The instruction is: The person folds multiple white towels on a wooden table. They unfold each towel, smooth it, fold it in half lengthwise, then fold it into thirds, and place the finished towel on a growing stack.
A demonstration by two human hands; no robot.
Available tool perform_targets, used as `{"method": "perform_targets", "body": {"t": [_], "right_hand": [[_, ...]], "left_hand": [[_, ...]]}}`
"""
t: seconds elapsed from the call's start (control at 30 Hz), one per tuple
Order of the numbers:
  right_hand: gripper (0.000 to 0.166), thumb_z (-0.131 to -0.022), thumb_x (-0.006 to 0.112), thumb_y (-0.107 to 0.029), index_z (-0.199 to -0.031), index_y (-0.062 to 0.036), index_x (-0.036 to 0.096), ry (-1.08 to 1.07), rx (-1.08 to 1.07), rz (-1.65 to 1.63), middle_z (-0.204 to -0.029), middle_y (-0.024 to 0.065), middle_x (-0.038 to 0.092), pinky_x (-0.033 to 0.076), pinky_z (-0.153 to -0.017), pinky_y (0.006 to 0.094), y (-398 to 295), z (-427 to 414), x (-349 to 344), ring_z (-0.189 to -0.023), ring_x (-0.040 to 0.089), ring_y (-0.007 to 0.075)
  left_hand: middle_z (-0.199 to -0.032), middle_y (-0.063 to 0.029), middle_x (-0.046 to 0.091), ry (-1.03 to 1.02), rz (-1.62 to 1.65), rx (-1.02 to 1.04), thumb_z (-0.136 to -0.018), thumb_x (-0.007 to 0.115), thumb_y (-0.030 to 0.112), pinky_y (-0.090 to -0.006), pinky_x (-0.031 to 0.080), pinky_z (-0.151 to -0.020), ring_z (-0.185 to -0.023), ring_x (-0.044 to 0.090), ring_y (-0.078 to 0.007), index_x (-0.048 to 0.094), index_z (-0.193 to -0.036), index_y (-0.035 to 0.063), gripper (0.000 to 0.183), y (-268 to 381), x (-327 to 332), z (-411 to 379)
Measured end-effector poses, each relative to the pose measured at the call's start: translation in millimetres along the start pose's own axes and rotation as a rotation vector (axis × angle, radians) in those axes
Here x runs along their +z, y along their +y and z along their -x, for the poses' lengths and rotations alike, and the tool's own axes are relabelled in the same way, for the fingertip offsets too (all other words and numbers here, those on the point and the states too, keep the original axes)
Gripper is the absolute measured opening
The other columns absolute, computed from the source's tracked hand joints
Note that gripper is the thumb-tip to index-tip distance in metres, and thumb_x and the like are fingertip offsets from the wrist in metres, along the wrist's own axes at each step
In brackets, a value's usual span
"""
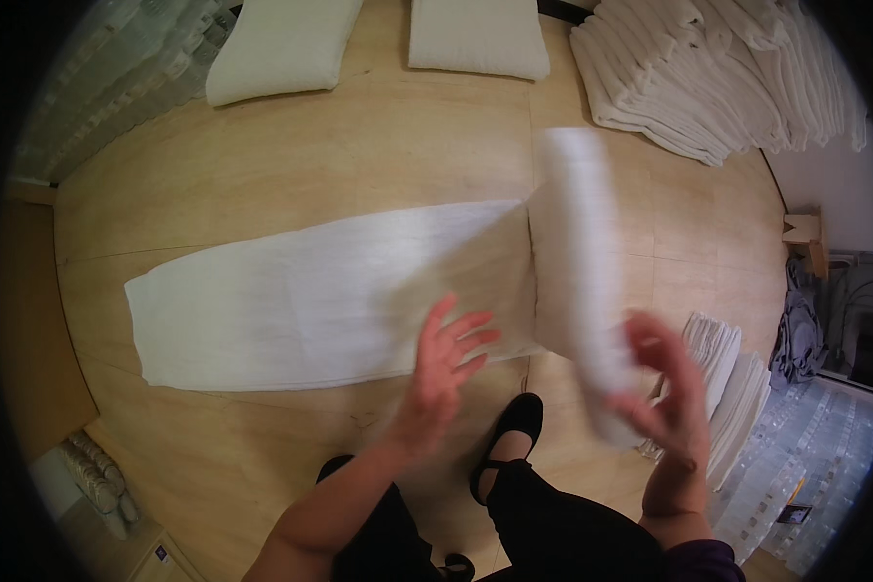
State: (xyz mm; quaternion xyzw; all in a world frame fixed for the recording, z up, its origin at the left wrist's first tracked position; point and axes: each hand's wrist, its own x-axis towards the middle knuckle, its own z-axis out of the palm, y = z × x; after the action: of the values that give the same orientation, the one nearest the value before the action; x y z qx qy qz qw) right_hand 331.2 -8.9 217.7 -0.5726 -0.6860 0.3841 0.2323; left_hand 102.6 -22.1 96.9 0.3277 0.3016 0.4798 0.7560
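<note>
A long white cloth lies spread flat across the floor. At its right end a thick folded section stands raised and tilted, blurred by motion. My left hand hovers over the near edge of the flat part, fingers apart and holding nothing. Beside the raised fold's near end is my right hand, with curled fingers and the thumb against or close to the fabric. Blur hides whether it grips the fold. A shadow falls across the cloth to the left of the fold.
Pale wooden flooring surrounds the cloth. Two folded white pads lie at the far side. Stacked white textiles fill the far right; smaller folded cloths sit near right. Clear plastic packages stand at the right. My black shoe is close to the cloth.
</note>
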Motion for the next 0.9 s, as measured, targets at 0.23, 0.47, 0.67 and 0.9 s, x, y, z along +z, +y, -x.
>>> {"method": "perform_targets", "body": {"t": [0.23,0.47,0.67,0.9], "right_hand": [[0.064,-0.081,0.063,-0.021,-0.134,-0.0059,0.03,0.062,0.329,-0.185,-0.123,0.013,0.047,0.039,-0.09,0.0361,130,-62,75,-0.111,0.047,0.0255],[0.071,-0.075,0.07,-0.022,-0.128,0.0034,0.03,0.149,0.471,-0.463,-0.117,0.0158,0.049,0.041,-0.089,0.032,203,-102,138,-0.106,0.048,0.0215],[0.037,-0.078,0.066,-0.011,-0.109,0.0014,0.051,0.093,0.369,-0.431,-0.096,0.0089,0.06,0.049,-0.073,0.0291,243,-95,59,-0.085,0.057,0.0155],[0.056,-0.081,0.059,-0.018,-0.126,0.0029,0.035,0.654,0.555,1.002,-0.119,0.0185,0.049,0.041,-0.089,0.0358,317,-67,-64,-0.105,0.05,0.0291]], "left_hand": [[-0.134,-0.0179,0.032,0.586,-0.824,-0.302,-0.082,0.056,0.021,-0.0394,0.027,-0.101,-0.121,0.033,-0.0306,0.021,-0.134,-0.0001,0.066,-18,-149,0],[-0.133,-0.0173,0.031,0.557,-1.327,0.052,-0.08,0.053,0.013,-0.0444,0.026,-0.1,-0.125,0.027,-0.0325,0.032,-0.129,0.0056,0.054,-26,-176,-11],[-0.141,-0.0123,0.021,0.654,-1.898,-0.231,-0.086,0.049,0.027,-0.0631,0.018,-0.097,-0.132,0.016,-0.031,0.031,-0.134,0.0203,0.051,-27,-217,-3],[-0.143,-0.0163,0.014,1.104,-1.816,-0.509,-0.09,0.043,0.038,-0.0671,0.022,-0.091,-0.132,0.013,-0.0316,0.021,-0.138,0.0279,0.054,-7,-300,51]]}}
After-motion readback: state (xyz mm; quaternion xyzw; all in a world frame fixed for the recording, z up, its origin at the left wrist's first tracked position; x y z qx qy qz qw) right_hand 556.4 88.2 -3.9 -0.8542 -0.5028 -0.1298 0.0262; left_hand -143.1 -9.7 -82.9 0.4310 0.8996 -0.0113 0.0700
